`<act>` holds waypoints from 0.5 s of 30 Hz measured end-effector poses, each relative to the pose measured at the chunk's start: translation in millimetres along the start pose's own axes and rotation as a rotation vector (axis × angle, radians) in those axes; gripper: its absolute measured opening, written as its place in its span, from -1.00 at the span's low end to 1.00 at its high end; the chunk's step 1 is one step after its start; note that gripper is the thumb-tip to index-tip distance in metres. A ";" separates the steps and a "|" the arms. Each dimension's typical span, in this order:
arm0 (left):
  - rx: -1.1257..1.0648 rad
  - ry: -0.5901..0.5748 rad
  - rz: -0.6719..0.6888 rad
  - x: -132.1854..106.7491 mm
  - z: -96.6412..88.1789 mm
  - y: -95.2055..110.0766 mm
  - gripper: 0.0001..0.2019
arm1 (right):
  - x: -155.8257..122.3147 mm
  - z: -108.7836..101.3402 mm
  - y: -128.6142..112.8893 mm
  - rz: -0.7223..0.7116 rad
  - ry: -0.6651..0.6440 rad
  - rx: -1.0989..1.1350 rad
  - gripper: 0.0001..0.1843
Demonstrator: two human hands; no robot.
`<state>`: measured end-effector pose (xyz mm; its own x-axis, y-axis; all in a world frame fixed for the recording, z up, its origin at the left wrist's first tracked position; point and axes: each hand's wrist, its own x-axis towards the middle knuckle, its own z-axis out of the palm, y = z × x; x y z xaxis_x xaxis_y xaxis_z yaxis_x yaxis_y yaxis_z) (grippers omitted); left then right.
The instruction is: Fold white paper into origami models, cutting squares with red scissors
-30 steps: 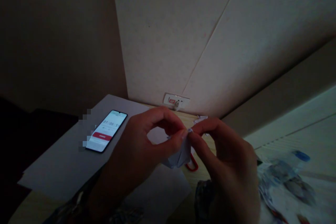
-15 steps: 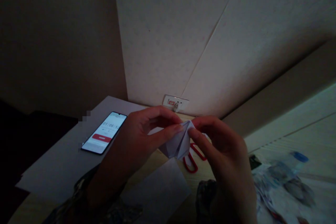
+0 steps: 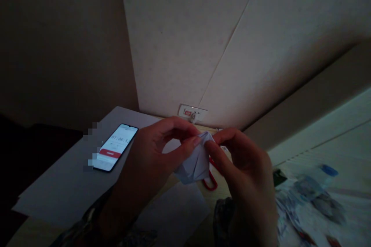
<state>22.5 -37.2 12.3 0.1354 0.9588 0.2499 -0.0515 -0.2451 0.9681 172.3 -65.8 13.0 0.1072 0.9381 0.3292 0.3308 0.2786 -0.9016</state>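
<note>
A small piece of folded white paper [image 3: 193, 164] is held up between my two hands, above the table. My left hand [image 3: 162, 146] pinches its upper left side between thumb and fingers. At its upper right, my right hand [image 3: 242, 158] pinches the paper near the top point. Creases run down the face of the paper. Behind it lie scissors with red handles [image 3: 212, 181], partly covered by the paper and my right fingers. Below my hands a flat white sheet [image 3: 175, 214] rests on the table.
To the left, a phone [image 3: 116, 148] showing a timer lies on large white sheets [image 3: 55, 185]. A wall socket with a plug [image 3: 192, 114] sits behind the table [image 3: 165, 185]. At lower right are crumpled papers [image 3: 290, 216] and a clear bottle with a blue cap [image 3: 329, 170].
The folded paper has turned and spread a little, so its lower part looks wider and covers more of the scissors. Both hands keep their pinch; the view has shifted slightly.
</note>
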 end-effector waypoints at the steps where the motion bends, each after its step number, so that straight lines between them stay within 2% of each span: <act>1: -0.004 0.028 0.012 -0.4 1.8 -0.3 -0.93 | -0.1 0.7 -0.1 -0.008 0.014 -0.011 -0.86; 4: -0.040 0.056 0.003 0.8 4.7 -1.6 -0.95 | 0.8 1.5 0.7 -0.022 0.051 -0.030 -0.85; 10: -0.115 -0.082 -0.099 8.9 -1.8 -6.8 -0.96 | 4.7 0.2 4.4 -0.053 0.088 -0.005 -0.88; 15: -0.110 -0.067 -0.097 7.6 -3.5 -6.1 -0.93 | 3.8 -3.2 3.2 0.009 0.018 0.047 -0.93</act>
<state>20.3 -27.9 8.3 0.2100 0.9646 0.1597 -0.1423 -0.1314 0.9811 176.7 -62.0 12.3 0.1272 0.9367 0.3262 0.2850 0.2805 -0.9166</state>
